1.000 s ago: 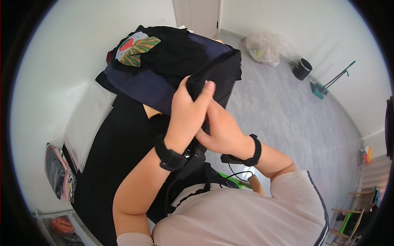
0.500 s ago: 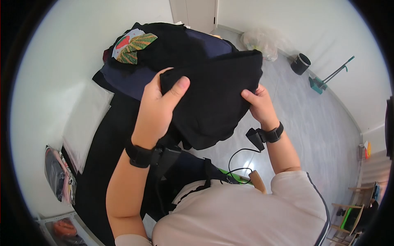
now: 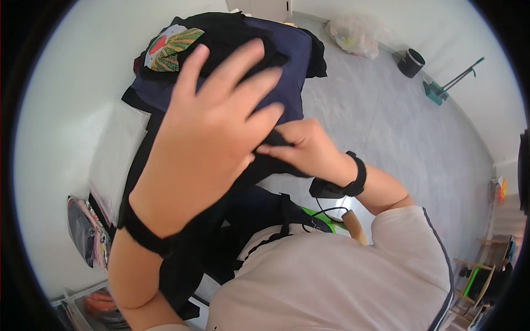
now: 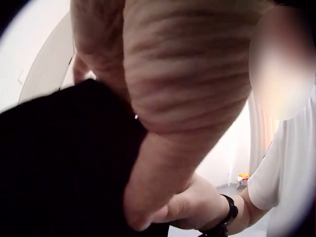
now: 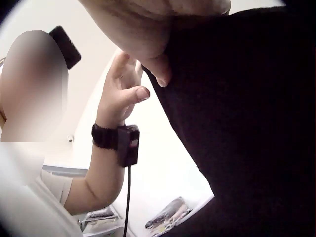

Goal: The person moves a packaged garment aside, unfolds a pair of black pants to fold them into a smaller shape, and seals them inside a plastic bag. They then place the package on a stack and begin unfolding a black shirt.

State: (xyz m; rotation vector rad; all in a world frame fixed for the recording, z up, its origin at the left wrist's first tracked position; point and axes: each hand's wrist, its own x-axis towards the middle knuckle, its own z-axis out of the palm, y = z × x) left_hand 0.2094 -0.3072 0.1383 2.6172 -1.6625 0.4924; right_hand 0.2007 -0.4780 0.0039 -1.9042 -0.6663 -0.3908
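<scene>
In the head view my left hand (image 3: 207, 132) is raised with its fingers spread and blurred, hiding part of the work. The right wrist view shows the same hand (image 5: 122, 94) beside the cloth's edge, holding nothing. My right hand (image 3: 316, 150) pinches black cloth (image 3: 279, 164) between thumb and fingers. That cloth (image 5: 247, 123) hangs broad and dark from the right hand (image 5: 148, 27) in the right wrist view. Behind my hands lies a pile with a navy garment (image 3: 295, 47), black clothing and a green-and-gold patterned piece (image 3: 182, 45).
Clear plastic sleeves (image 3: 118, 149) lie by the left wall, near packed items (image 3: 88, 234). On the floor stand a plastic bag (image 3: 353, 36), a black bin (image 3: 411, 63) and a green dustpan (image 3: 435, 92). A wooden chair (image 3: 475, 281) is at lower right.
Both hands gripped the black cloth, spread wide half a second ago. My left hand has since let go and risen toward the camera; my right hand has moved inward and left with the cloth.
</scene>
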